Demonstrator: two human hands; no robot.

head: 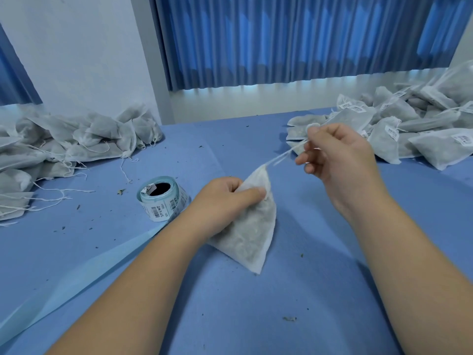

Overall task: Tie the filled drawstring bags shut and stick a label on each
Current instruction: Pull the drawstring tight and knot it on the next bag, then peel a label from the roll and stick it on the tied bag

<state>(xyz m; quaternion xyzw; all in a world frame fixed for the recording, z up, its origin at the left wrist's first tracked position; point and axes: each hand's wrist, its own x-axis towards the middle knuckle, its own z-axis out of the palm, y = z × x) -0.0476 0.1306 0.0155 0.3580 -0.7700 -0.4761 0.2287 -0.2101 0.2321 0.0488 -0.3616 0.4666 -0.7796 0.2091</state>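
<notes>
One bag (253, 226), one label roll (176, 204)

The bag (256, 231) is thin, matt white non-woven cloth, sheer enough to show grey-green filling; its string (280, 157) is thin white thread. The left heap (76, 139) and right heap (419, 124) look the same fabric, the right one's bags bearing paper labels (463, 138). The label roll (163, 201) is smooth white paper on faintly glossy pale-blue backing. The table cover (230, 316) is matt blue cloth; the curtain (281, 39), pleated blue fabric.
</notes>
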